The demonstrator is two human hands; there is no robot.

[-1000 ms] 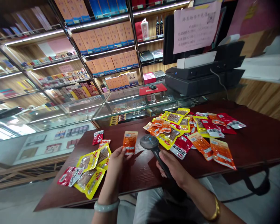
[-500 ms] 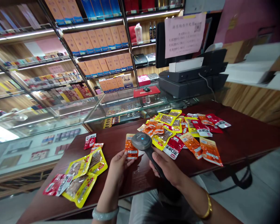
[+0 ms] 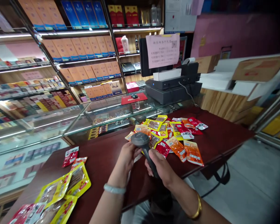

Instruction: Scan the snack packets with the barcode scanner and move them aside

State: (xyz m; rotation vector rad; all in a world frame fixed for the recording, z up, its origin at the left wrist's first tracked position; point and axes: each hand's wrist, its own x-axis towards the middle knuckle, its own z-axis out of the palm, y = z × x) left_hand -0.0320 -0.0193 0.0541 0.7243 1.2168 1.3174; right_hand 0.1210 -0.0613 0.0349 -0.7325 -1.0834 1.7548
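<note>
My right hand (image 3: 162, 166) is wrapped round the handle of a dark grey barcode scanner (image 3: 140, 140), whose round head is raised over the dark red table (image 3: 102, 158). My left hand (image 3: 128, 155) is curled just left of and under the scanner head, pinching an orange snack packet (image 3: 130, 136). The scanner hides most of that packet; only a corner shows. A pale bangle is on my left wrist and a gold one on my right.
A heap of yellow, red and orange snack packets (image 3: 177, 133) lies right of the scanner. Several yellow and red packets (image 3: 65, 186) lie at the table's near left. Behind are a glass display counter (image 3: 60, 121), a register with printer (image 3: 172, 84) and stocked shelves (image 3: 79, 49).
My hands have come together: the scanner head moved left over the orange packet, which is now mostly covered. The camera has swung up and to the right, shifting the table down-left.
</note>
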